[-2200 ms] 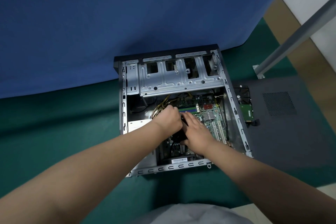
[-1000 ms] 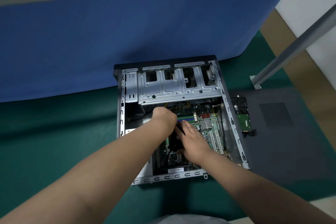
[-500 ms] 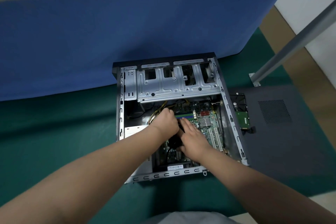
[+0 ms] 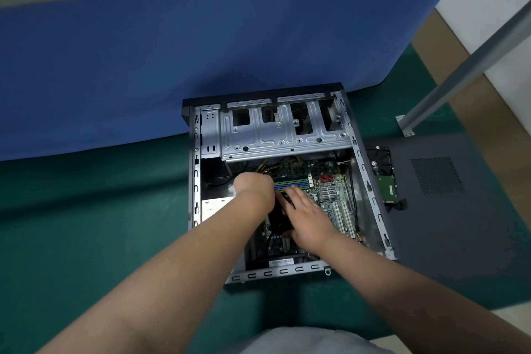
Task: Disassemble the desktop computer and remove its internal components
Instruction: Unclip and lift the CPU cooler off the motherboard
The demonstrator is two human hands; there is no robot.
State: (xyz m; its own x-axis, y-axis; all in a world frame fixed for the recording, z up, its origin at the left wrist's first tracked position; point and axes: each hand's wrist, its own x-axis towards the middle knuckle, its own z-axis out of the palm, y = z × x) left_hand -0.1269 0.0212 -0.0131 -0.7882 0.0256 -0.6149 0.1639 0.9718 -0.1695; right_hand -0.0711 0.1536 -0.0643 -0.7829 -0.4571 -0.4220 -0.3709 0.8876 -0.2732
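Hands: left hand [image 4: 254, 187] fingers hidden, grasp unclear; right hand [image 4: 306, 214] now flattened on black cooler [image 4: 278, 217] | computer case [image 4: 370, 181]: cooler still seated, not lifted

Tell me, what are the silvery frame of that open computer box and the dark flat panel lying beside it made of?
The frame looks like bare sheet steel or similar metal: dull silver sheen, stamped ribs, punched holes and slots. The panel on the green mat seems to be sheet metal too, painted matt dark grey, with a perforated vent patch; paint hides the metal, so that is a guess.
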